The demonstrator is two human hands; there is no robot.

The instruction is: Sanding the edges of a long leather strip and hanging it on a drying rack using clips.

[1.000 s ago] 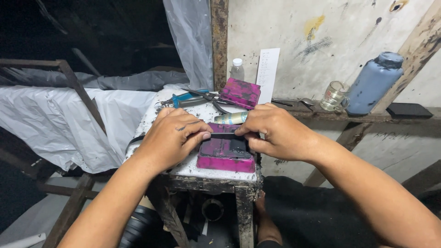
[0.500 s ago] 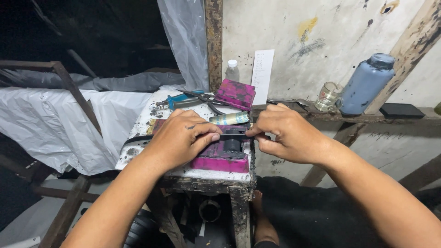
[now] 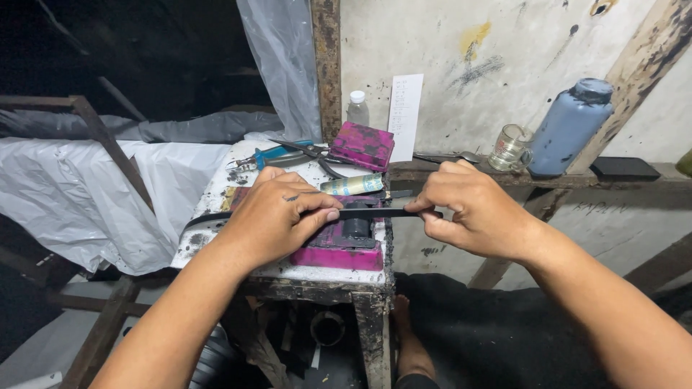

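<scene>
A thin black strip (image 3: 375, 213) runs level across a small stained work table (image 3: 216, 194). My left hand (image 3: 277, 220) pinches it near the middle, and its left end trails out past my wrist. My right hand (image 3: 472, 209) grips the strip's right end beyond the table's edge. Under the strip sits a pink ink-stained block (image 3: 339, 252) with a black round part on top. A small printed tube (image 3: 353, 185) lies just behind the strip.
A pink box (image 3: 362, 145), blue-handled pliers (image 3: 270, 154) and scissors lie at the table's back. A small plastic bottle (image 3: 357, 108) and a paper slip stand by the wall. On the right ledge are a glass mug (image 3: 510, 148), a large blue bottle (image 3: 569, 126) and a black flat object (image 3: 623, 168). White plastic sheeting hangs left.
Both hands lay flat together over the pink block. They have drawn apart, the right hand moving right past the table edge, and the black strip now shows stretched between them.
</scene>
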